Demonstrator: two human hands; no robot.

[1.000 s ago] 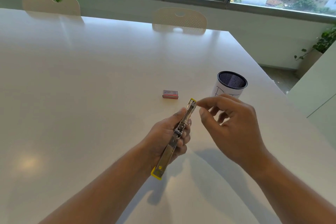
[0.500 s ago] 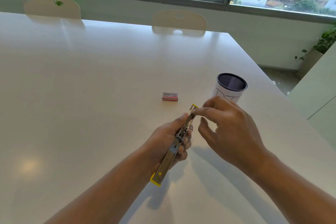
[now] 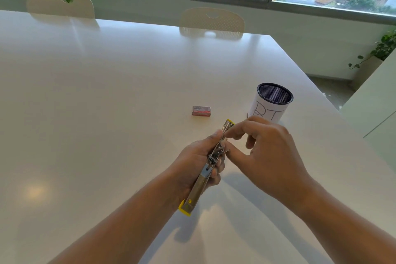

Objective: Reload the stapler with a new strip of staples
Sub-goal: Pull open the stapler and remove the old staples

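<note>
My left hand [image 3: 196, 161] grips a yellow-and-metal stapler [image 3: 201, 180], swung fully open into one long line above the white table [image 3: 107, 103]. Its far tip [image 3: 228, 123] points away from me and its yellow near end hangs below my wrist. My right hand [image 3: 267, 152] has thumb and forefinger pinched at the metal staple channel near the far half. Whether a staple strip is between those fingertips is too small to tell. A small red staple box [image 3: 201, 111] lies shut on the table beyond the stapler.
A mesh pen cup [image 3: 271, 106] wrapped in white paper with handwritten letters stands just beyond my right hand. Two pale chairs [image 3: 211, 22] are tucked at the table's far edge. The table's right edge runs close by the cup.
My right hand has slid from the stapler's far tip down toward its middle, fingers now pinched on the metal channel. The left hand and the stapler have stayed about where they were.
</note>
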